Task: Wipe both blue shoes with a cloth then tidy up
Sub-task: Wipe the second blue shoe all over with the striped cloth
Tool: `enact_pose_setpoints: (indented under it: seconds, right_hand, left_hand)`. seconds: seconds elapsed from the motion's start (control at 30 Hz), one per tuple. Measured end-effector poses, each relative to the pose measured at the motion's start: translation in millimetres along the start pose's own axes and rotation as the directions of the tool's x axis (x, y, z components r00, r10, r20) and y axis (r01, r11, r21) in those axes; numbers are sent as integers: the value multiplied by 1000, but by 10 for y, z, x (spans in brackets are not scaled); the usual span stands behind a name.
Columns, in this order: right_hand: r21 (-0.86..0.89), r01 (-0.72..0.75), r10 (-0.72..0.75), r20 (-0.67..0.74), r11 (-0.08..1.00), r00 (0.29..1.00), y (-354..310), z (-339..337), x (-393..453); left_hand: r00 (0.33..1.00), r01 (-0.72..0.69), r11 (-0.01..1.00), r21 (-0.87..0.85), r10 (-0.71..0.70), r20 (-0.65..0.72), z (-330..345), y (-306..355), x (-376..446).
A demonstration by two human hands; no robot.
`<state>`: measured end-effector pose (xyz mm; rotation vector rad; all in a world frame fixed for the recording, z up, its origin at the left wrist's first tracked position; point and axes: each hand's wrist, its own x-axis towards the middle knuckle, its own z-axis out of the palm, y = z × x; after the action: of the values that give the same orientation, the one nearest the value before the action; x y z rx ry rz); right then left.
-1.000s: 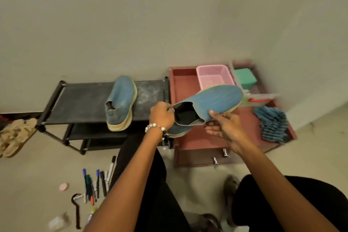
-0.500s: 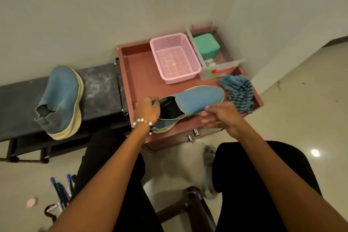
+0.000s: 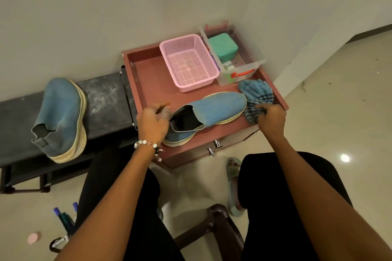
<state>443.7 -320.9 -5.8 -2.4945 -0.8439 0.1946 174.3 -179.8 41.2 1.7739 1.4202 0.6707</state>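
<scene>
A black rack [image 3: 101,99] was seen at the left, one blue shoe [image 3: 61,116] tipped on its side on it, beside a red tray-topped cabinet [image 3: 148,74]. The second blue shoe [image 3: 214,110] lay on the cabinet's near edge, its heel collar gripped by the left hand [image 3: 152,125]. The striped cloth [image 3: 254,93], just right of the toe, was clutched by the right hand [image 3: 271,118].

The left hand [image 3: 153,123] hides the shoe's heel [image 3: 172,133]; its fingertips blur.

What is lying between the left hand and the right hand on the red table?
In the head view, the blue shoe lies between the left hand and the right hand, which grips the striped cloth.
</scene>
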Motion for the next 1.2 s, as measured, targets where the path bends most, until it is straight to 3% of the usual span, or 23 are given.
enact_pose_setpoints:
  seconds: [0.07,0.13,0.27,0.37,0.47,0.57,0.67,0.77,0.87,0.93,1.0,1.07,1.13,1.2]
  right_hand:
    - [251,-98,120,-72,963,990,-115,-188,-67]
    - [528,-178,234,-40,830,971,-244,-359,-176]
    - [811,-168,165,90,560,982,-494,-678,-455]
    - [919,-187,46,183,348,982,-654,-848,-707]
    - [935,-280,-65,300,218,952,-768,-872,-960]
    - [909,-325,-120,365,260,923,-888,-812,-1137]
    - [874,-404,-111,445,269,888,-979,-771,-1216]
    - [852,-401,-109,458,337,882,-987,-736,-1213]
    - [822,-251,-70,332,512,941,-896,-673,-1113]
    - [772,-213,-102,338,599,936,-836,-661,-1045]
    - [690,-289,-148,500,664,853,-778,-625,-1022]
    - [619,-402,-185,669,674,720,-744,-552,-1067]
    - [595,-561,-184,762,575,621,-701,-447,-1091]
    - [582,-637,-159,789,506,594,-696,-407,-1076]
  left_hand:
    - [991,-119,993,26,120,-51,-37,29,-68]
    - [968,-228,973,40,231,-95,-72,114,-165]
    - [924,-376,927,-7,374,-80,-63,261,-451]
    - [919,-359,926,-118,373,129,-51,357,-720]
    - [819,-434,898,-64,424,388,34,385,-952]
    - [807,-469,883,-23,439,394,153,345,-1086]
    - [902,-213,953,-214,276,331,188,328,-1158]
    - [951,-42,906,-422,166,263,147,319,-1116]
    - [951,161,837,-524,10,309,88,348,-1071]
    - [929,301,762,-573,-100,355,74,353,-1056]
    - [893,412,691,-594,-179,412,74,329,-1038]
    - [858,484,653,-583,-222,463,77,290,-1011]
    - [825,541,605,-584,-248,507,80,262,-984]
    - [787,596,536,-598,-244,566,67,268,-973]
